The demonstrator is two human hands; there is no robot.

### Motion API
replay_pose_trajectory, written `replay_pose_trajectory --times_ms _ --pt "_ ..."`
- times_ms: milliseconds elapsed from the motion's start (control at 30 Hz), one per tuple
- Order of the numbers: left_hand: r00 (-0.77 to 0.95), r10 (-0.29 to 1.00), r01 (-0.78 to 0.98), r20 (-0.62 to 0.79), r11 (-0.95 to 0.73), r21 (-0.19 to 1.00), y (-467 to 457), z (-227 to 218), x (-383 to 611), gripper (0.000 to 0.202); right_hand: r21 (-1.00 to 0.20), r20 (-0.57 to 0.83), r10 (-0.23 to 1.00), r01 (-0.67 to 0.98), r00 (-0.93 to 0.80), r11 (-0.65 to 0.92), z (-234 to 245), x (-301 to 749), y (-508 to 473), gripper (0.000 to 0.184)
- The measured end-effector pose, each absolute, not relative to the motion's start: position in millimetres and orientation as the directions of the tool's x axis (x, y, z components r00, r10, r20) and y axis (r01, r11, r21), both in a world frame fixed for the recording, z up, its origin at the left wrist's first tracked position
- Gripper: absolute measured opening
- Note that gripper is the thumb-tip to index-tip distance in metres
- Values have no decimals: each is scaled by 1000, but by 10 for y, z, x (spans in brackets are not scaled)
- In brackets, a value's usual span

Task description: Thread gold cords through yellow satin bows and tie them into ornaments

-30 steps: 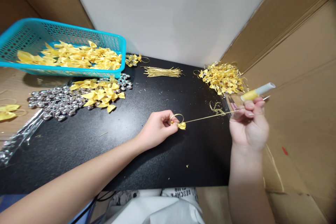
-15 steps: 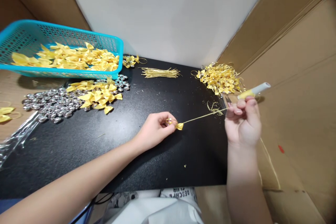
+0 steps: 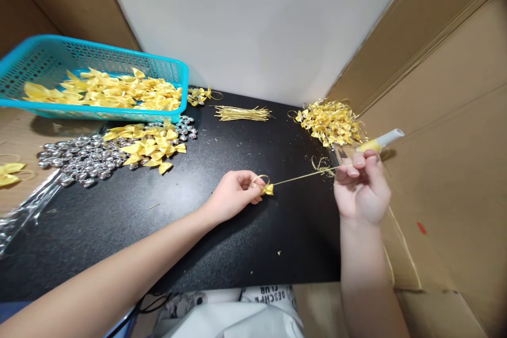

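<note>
My left hand [image 3: 233, 195] rests on the black mat [image 3: 166, 232] and pinches a small yellow ribbon bow [image 3: 268, 188] with a gold loop above it. A thin gold string [image 3: 303, 176] runs taut from the bow to my right hand [image 3: 362, 190]. That hand is raised at the mat's right edge, fingers closed on the string's end and on a tool with a yellow and white handle [image 3: 380, 141].
A teal basket [image 3: 99, 53] of yellow bows sits at the back left. Loose yellow bows [image 3: 148, 145] lie on silver beads [image 3: 79, 158]. A bundle of gold strings [image 3: 242, 113] and a heap of looped bows [image 3: 330, 121] lie at the back. Cardboard walls [image 3: 447, 116] enclose the right.
My right hand has drifted slightly left and down with the string. The gold loop at the bow shows open again. My left hand stays put.
</note>
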State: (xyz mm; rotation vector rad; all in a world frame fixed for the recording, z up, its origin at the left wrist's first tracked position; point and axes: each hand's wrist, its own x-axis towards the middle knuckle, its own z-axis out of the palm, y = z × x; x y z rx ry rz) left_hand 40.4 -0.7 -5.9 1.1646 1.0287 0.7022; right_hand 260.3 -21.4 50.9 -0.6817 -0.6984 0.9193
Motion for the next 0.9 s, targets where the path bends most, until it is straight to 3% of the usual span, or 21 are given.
replay_pose_trajectory --times_ms 300,467,600,667,767,833,900 --pt "397 875 96 -275 259 961 28 -54 377 11 -802 203 811 -383 548 459 460 2628 -173 23" --pt "379 902 260 -208 112 959 71 -40 318 12 -856 247 888 -343 388 388 430 2557 -206 18" --pt "317 931 370 -182 56 927 145 -10 236 27 -869 334 902 -281 273 407 380 2467 -253 9" --pt "258 963 511 -79 -67 857 174 47 170 35 -875 353 907 -262 231 408 360 2431 -273 6" --pt "193 951 666 239 -306 680 152 164 97 41 -878 377 909 -246 177 411 340 2389 -291 4" --pt "275 890 611 363 -453 648 85 227 109 37 -871 397 908 -259 135 419 331 2358 -296 4" --pt "471 821 420 322 -530 737 2 251 168 33 -868 401 912 -280 92 410 321 2319 -296 4"
